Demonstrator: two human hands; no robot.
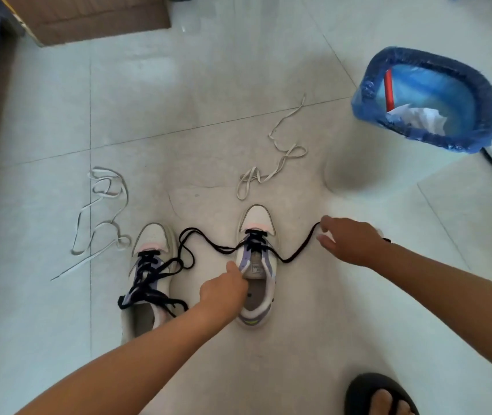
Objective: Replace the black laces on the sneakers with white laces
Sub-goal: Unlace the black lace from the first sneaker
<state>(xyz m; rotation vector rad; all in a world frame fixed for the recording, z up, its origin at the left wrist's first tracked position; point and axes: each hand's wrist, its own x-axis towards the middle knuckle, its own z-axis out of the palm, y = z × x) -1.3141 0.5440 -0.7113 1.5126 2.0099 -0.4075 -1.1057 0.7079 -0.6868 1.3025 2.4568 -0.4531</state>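
Head view: tongue label unreadable, left hand gripping sneaker, right hand pinching black lace

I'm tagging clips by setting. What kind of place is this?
Probably a room in a home: pale glossy tiled floor, small bin lined with a blue plastic bag, and brown cardboard box on the floor.

Left grip curled (thumb extended); right grip pinching, arm outstretched.

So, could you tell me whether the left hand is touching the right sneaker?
Touching: the head view shows the left hand gripping the right sneaker at its tongue.
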